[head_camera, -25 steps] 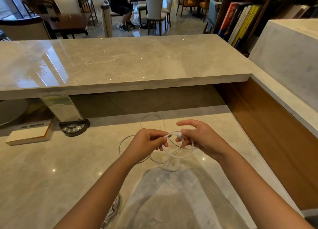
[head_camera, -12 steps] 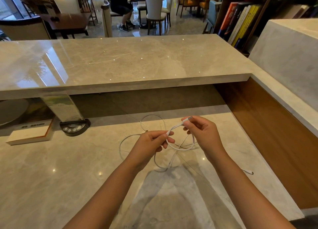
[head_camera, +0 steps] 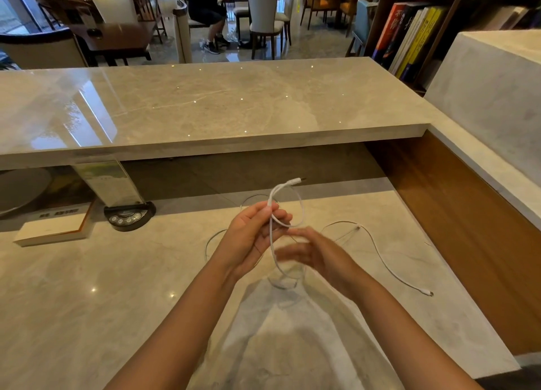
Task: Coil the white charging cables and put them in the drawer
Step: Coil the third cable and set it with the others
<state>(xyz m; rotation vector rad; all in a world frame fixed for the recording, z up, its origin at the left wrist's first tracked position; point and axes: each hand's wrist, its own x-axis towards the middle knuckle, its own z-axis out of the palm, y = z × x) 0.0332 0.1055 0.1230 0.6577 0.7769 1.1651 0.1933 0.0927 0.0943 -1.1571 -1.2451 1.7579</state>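
The person is standing at the marble table (head_camera: 87, 301), working a white charging cable (head_camera: 273, 243) into loops above it. The left hand (head_camera: 251, 237) is gripping the cable near one end, fingers curled around it, so that the plug end (head_camera: 294, 181) is sticking up and away past the knuckles; I take it that this hand is acting as the anchor on which the coil is being built. One small loop is arching out from that grip and returning to it, and a longer strand is hanging down from the fist toward the tabletop.

The right hand (head_camera: 316, 252) is blurred with motion just beside the left one, fingers stretched out fairly straight. I cannot tell whether it is pinching the strand or only guiding it around; it seems to be sweeping the slack into the next turn.

A second white cable (head_camera: 380, 255) is lying loose on the table to the right, well apart from the hands, curving to a plug near the wooden side panel (head_camera: 468, 228). More thin white cable is lying on the table behind the hands, though which cable it belongs to is unclear. No drawer is in view, so the coiling looks barely begun.

A book (head_camera: 55, 227) and a round socket plate (head_camera: 128, 217) are sitting at the far left under the raised counter (head_camera: 205, 105).
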